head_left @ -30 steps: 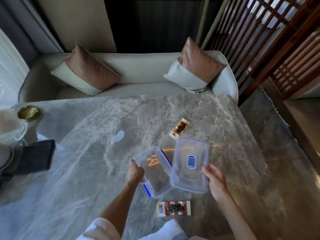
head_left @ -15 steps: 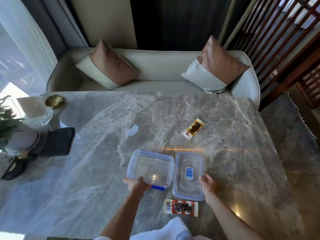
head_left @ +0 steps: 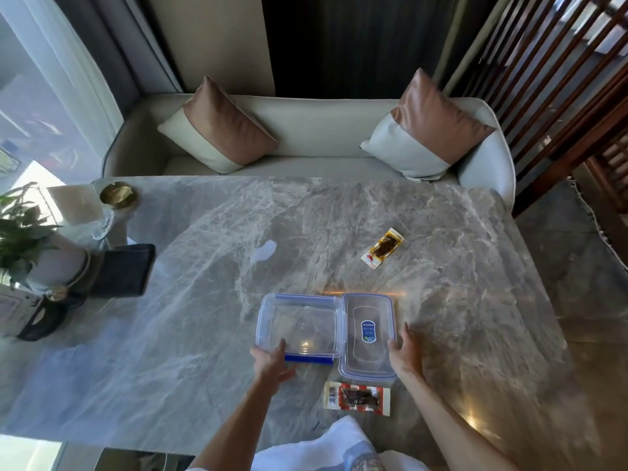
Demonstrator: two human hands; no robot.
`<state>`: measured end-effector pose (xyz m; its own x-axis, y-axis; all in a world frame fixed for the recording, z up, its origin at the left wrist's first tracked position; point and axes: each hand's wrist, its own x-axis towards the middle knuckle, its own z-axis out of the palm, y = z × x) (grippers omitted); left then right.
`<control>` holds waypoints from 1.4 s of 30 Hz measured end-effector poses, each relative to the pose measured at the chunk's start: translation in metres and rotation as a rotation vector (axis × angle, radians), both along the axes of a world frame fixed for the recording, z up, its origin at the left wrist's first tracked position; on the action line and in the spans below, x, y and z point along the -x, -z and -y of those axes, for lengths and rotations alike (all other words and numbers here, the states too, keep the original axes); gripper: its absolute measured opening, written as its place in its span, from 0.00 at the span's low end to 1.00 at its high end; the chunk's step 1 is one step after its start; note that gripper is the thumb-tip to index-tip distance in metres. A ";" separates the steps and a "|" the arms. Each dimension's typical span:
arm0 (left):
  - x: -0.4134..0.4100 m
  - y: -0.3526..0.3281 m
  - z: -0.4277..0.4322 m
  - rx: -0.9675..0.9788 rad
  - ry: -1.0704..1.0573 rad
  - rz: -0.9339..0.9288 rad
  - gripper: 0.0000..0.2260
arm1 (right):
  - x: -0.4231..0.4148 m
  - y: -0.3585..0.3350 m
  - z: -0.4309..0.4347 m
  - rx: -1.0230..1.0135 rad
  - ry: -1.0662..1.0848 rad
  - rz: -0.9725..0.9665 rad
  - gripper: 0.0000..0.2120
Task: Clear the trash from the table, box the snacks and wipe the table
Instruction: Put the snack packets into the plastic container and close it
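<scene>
I am setting the clear box (head_left: 299, 324) down open on the marble bench (head_left: 170, 334), with its lid (head_left: 369, 334) lying flat just to its right, the two touching along one edge. My left hand (head_left: 272, 363) is resting loosely open at the box's near rim by the blue clip, fingers touching it but not clamped; my right hand (head_left: 406, 351) is spread open against the lid's right edge, gripping nothing. To do this well, I am thinking I should keep the left hand steadying the box so it does not slide on the smooth stone, and free the right to fetch snacks. The red-and-white snack packet (head_left: 356, 399) is lying just below the lid, the easy first pick; the orange snack packet (head_left: 383, 248) is lying farther off, beyond the lid. Nothing is blocking either reach. A pale smear (head_left: 263, 251) is showing mid-bench, something for the wipe afterwards. At the far left a potted plant (head_left: 23, 229), a dark pouch (head_left: 122, 270) and a brass dish (head_left: 117, 195) are standing well clear.
</scene>
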<state>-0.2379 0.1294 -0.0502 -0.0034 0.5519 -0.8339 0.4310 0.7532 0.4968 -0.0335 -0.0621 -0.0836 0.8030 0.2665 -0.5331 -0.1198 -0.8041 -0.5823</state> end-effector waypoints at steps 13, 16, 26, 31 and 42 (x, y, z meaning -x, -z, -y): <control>-0.006 0.022 0.082 -0.025 0.491 -0.286 0.16 | 0.051 0.005 0.056 0.128 0.078 -0.126 0.06; -0.019 0.010 0.104 -0.076 0.558 -0.243 0.09 | 0.068 0.015 0.061 0.100 0.134 -0.201 0.06; -0.041 -0.003 0.108 0.111 0.654 -0.095 0.05 | 0.051 -0.011 0.069 -0.068 0.256 -0.313 0.12; -0.100 -0.023 0.074 0.142 0.530 0.163 0.06 | -0.038 -0.045 0.036 -0.166 0.204 -0.228 0.05; -0.295 -0.029 -0.017 -0.142 0.362 -0.001 0.05 | -0.230 -0.057 -0.128 -0.018 -0.018 0.120 0.10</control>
